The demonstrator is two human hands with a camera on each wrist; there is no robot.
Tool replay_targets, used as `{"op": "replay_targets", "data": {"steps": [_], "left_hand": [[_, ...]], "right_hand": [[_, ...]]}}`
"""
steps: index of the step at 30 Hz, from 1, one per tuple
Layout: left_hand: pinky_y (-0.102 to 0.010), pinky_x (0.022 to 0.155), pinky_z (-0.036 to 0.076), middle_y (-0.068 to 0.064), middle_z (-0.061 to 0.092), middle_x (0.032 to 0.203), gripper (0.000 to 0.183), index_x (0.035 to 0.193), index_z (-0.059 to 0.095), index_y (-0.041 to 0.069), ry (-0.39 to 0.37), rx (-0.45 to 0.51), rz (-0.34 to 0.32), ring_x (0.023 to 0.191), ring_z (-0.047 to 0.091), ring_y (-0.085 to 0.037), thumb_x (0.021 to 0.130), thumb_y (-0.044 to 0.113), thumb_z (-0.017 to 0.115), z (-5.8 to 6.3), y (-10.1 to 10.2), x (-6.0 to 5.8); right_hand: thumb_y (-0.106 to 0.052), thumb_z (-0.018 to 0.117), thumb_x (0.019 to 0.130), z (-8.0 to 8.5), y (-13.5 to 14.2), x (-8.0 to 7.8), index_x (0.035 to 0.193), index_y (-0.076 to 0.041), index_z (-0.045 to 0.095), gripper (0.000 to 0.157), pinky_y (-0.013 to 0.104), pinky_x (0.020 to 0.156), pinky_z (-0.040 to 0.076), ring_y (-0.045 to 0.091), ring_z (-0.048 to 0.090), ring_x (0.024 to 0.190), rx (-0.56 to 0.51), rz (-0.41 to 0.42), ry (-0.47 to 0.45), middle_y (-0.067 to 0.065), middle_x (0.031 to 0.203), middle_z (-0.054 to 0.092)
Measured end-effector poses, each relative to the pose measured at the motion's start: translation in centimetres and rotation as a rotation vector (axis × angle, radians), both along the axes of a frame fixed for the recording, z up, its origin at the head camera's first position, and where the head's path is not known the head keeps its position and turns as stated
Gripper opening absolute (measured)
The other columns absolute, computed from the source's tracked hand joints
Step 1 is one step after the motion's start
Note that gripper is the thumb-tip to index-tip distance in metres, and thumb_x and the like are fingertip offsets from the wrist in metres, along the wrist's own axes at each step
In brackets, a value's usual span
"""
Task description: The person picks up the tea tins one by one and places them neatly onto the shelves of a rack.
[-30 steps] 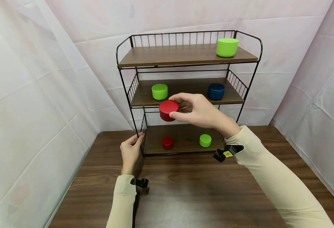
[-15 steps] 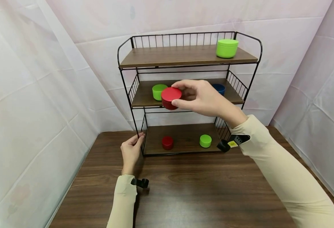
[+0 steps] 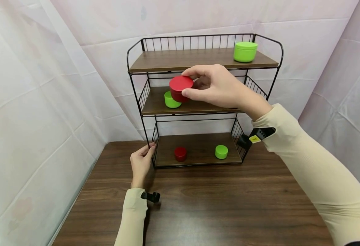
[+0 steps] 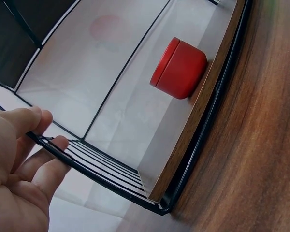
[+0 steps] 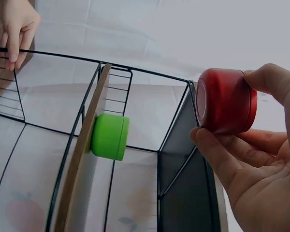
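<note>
A red round lidded tin is pinched between the thumb and fingers of my right hand, in front of the three-tier shelf rack. It hangs at the height between the middle and top boards and partly covers a green tin on the middle board. In the right wrist view the held red tin lies on its side relative to the camera. My left hand grips the rack's black wire frame at the lower left; the left wrist view shows thumb and fingers around the side wire.
On the bottom board stand a smaller red tin and a green tin. A larger green tin sits at the right of the top board. The rack stands on a dark wooden table before white cloth.
My right hand has lifted the red tin from below the middle board's edge to near the top board. It now hides the blue tin on the middle board. The left hand stays in place.
</note>
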State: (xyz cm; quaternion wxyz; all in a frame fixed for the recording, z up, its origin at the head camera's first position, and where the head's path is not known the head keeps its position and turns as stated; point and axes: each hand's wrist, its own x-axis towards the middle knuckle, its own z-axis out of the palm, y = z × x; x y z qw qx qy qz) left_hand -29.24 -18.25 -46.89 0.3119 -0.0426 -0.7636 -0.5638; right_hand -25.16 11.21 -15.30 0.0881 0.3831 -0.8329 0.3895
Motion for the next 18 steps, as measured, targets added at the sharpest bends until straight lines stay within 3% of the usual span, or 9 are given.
{"op": "replay_targets", "data": {"steps": [10,18], "left_hand": [[-0.013,0.073,0.052,-0.003,0.076,0.095,0.019,0.100,0.078,0.009,0.005,0.028,-0.035,0.086,0.071,-0.004,0.087,0.021,0.074,0.0,0.0,0.1],[-0.010,0.072,0.051,-0.006,0.076,0.094,0.018,0.100,0.078,0.012,0.004,0.017,-0.021,0.086,0.071,-0.005,0.087,0.023,0.074,-0.1,0.1,0.1]], "right_hand": [[-0.028,0.070,0.089,2.1,-0.4,0.3,0.127,-0.009,0.059,0.044,0.024,0.087,0.053,0.007,0.066,0.099,0.036,-0.023,0.048,-0.001,0.115,0.063],[-0.027,0.068,0.090,3.5,-0.8,0.5,0.130,-0.009,0.058,0.045,0.023,0.085,0.052,0.008,0.065,0.102,0.033,-0.027,0.067,0.001,0.119,0.062]]}}
